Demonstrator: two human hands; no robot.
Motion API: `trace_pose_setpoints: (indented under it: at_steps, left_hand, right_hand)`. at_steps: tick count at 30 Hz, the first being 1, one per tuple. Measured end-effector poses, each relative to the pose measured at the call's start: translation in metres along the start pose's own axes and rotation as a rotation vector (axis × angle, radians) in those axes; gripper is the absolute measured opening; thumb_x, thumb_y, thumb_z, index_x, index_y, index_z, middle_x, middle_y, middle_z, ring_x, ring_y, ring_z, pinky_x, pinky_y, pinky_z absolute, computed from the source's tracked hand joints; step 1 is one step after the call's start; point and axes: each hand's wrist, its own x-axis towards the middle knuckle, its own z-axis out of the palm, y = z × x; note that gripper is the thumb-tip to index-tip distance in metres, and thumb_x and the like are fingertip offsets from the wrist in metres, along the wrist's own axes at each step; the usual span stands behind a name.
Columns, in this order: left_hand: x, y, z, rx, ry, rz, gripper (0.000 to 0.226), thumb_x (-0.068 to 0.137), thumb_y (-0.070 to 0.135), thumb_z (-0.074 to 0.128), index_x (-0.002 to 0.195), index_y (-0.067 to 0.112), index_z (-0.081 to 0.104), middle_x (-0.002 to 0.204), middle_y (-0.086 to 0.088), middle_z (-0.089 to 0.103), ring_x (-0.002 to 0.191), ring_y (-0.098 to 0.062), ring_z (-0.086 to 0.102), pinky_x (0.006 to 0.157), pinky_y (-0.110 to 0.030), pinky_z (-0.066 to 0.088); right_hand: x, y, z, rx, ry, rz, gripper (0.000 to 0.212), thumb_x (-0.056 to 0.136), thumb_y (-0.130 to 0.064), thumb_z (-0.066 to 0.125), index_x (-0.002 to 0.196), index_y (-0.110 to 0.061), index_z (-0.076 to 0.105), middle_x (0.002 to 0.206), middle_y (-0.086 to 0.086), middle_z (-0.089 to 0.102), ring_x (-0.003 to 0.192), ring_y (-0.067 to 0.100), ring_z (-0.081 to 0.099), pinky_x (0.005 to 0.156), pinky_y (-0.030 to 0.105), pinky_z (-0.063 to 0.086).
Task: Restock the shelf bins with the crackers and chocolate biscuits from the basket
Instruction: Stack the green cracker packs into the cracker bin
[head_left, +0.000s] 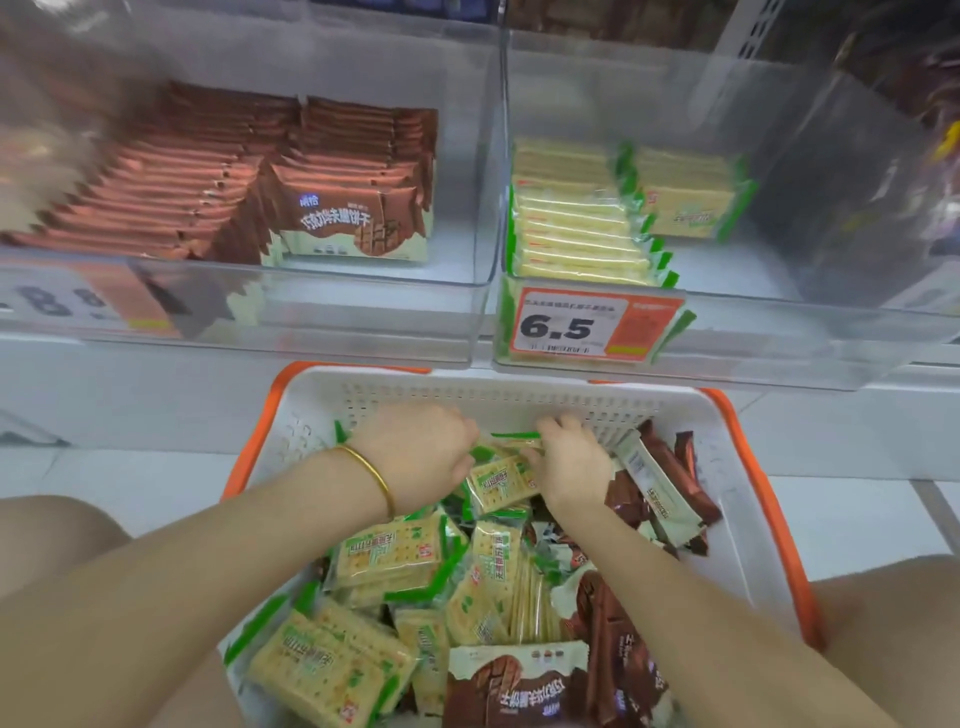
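Note:
A white basket (519, 395) with an orange rim sits below the shelf, full of green cracker packs (384, 558) and brown chocolate biscuit packs (519, 686). Both my hands reach into its far end. My left hand (415, 452) and my right hand (569, 462) grip green cracker packs (501, 483) lying between them. On the shelf above, the left clear bin (363, 291) holds rows of chocolate biscuit packs (343, 218). The right clear bin (779, 312) holds cracker packs (576, 223) along its left side.
A price tag reading 6.5 (582, 327) hangs on the right bin's front. Another tag (67, 301) is on the left bin. My knees (52, 530) flank the basket on a white tiled floor. The right part of the cracker bin is bare.

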Motion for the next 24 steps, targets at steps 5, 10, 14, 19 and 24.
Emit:
trace_pose_setpoints:
  at_steps: [5,10,14,19,24]
  left_hand:
    - [0.006,-0.001,-0.008,-0.373,0.012,-0.178,0.029,0.098,0.036,0.04,0.111,0.016,0.056,0.109,-0.004,0.06,0.095,-0.018,0.056,0.086,-0.035,0.048]
    - [0.003,0.015,-0.023,-0.755,-0.08,-0.182,0.04,0.096,0.037,0.047,0.128,0.013,0.049,0.127,-0.004,0.057,0.112,-0.021,0.057,0.097,-0.035,0.046]
    - [-0.007,0.026,-0.03,-1.305,-0.199,-0.207,0.023,0.094,0.027,0.052,0.109,0.012,0.058,0.096,0.0,0.065,0.082,-0.008,0.065,0.073,-0.025,0.057]
    - [-0.024,0.045,-0.054,-1.537,-0.032,-0.175,0.013,0.086,0.015,0.06,0.096,0.007,0.058,0.081,-0.005,0.068,0.07,-0.014,0.065,0.058,-0.023,0.057]
    - [-0.029,0.062,-0.095,-1.419,0.24,-0.029,0.013,0.085,0.012,0.06,0.097,0.009,0.055,0.085,-0.001,0.071,0.073,-0.011,0.068,0.059,-0.023,0.055]
  right_hand:
    - [-0.034,0.024,-0.071,0.427,-0.083,-0.324,0.02,0.082,-0.009,0.07,0.101,-0.013,0.064,0.105,-0.006,0.052,0.09,0.011,0.057,0.077,0.025,0.051]
    - [-0.071,0.041,-0.146,0.844,-0.203,-0.389,0.04,0.075,0.013,0.064,0.088,-0.024,0.069,0.119,-0.013,0.055,0.107,0.001,0.056,0.08,0.017,0.051]
    - [-0.086,0.048,-0.169,1.127,-0.242,-0.39,0.028,0.071,0.005,0.063,0.087,-0.018,0.069,0.123,0.0,0.06,0.111,0.011,0.06,0.083,0.024,0.054]
    - [-0.095,0.06,-0.187,1.326,-0.164,-0.256,0.041,0.082,0.021,0.043,0.099,-0.007,0.068,0.111,0.006,0.069,0.098,0.016,0.067,0.067,0.022,0.054]
    - [-0.086,0.059,-0.22,1.31,-0.168,-0.114,0.02,0.089,-0.028,0.061,0.106,-0.02,0.064,0.101,0.003,0.069,0.084,0.016,0.069,0.063,0.024,0.054]
